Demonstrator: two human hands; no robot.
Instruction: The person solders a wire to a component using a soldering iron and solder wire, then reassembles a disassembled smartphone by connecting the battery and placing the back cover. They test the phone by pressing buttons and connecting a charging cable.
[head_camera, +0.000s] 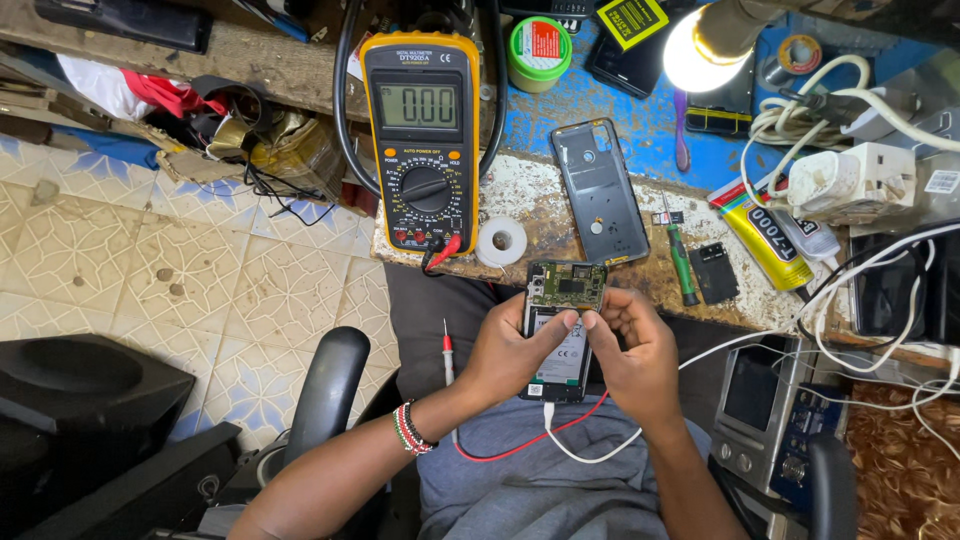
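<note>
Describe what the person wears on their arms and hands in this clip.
Both forearms are bare, with no sleeves and no gloves. The left hand has a beaded wristband at the wrist, in red, white and dark bands. The right hand shows no watch or band; no rings are visible on the fingers.

Worn workbench (540, 200) beyond your grip: multimeter (423, 140) far-left of it, tape roll (501, 241) and phone back cover (600, 190) just ahead, green screwdriver (682, 262), glue tube (758, 235) right.

Opened black smartphone with exposed green circuit board (562, 320): gripped between left hand (510, 352) and right hand (632, 352), below worn counter (540, 205) bearing yellow digital multimeter (422, 140).
</note>
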